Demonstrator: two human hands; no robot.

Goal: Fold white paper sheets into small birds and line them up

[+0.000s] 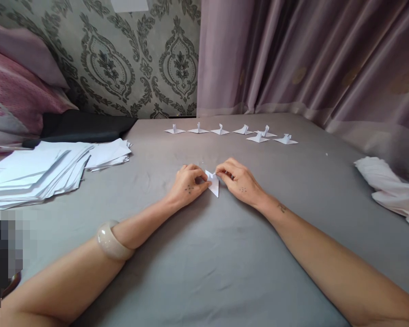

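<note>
Between my hands, just above the grey cloth surface [211,254], is a small white folded paper piece [214,185] with a pointed lower end. My left hand [190,184] pinches its left side between thumb and fingers. At its upper right, the fingertips of my right hand [238,179] close on a narrow tip of the same paper. Farther back stand several finished-looking origami birds [220,130] in white paper, with flat spread wings and raised middle parts.
Stacked white paper sheets [30,170] lie at the left, with a smaller paper pile [109,154] beside them. A black folded item [85,125] rests behind. White cloth [388,181] lies at the right edge. Purple curtains [231,54] and patterned wallpaper [139,59] border the back.
</note>
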